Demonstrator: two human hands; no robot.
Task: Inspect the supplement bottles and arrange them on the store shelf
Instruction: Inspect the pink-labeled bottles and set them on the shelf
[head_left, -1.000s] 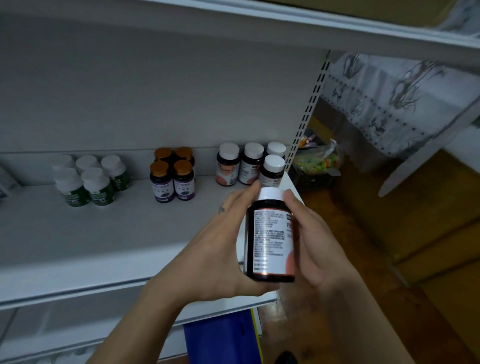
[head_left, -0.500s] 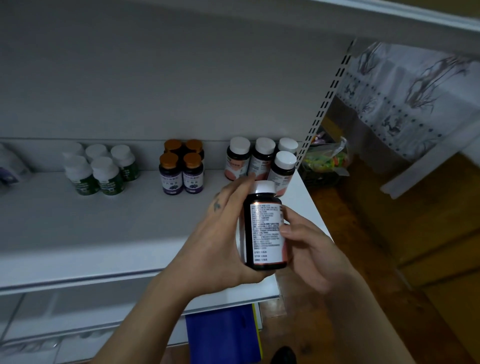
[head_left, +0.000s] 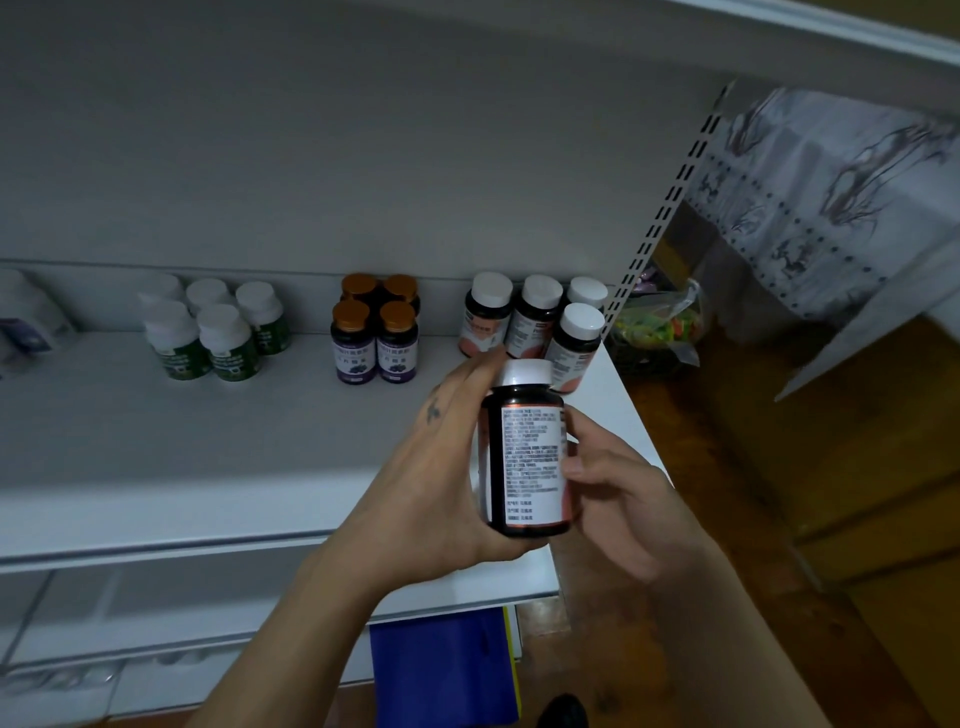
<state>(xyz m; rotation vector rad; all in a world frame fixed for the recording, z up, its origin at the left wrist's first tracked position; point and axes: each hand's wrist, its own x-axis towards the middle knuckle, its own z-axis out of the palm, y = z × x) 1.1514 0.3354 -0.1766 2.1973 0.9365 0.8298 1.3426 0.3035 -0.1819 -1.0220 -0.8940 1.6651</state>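
Crowding shelf (head_left: 208, 441) corner, four bottles (head_left: 535, 319), held bottle (head_left: 530, 467)

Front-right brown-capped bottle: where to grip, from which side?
Probably pinch the front-right brown-capped bottle by its cap, coming from the front: it stands upright, its neighbours pack its left and back, so the body offers little room.

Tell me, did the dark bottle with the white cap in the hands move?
Yes. The dark white-capped bottle went slightly left: its cap was straight below the front white-capped bottle on the white metal shelf, and now sits left of it.
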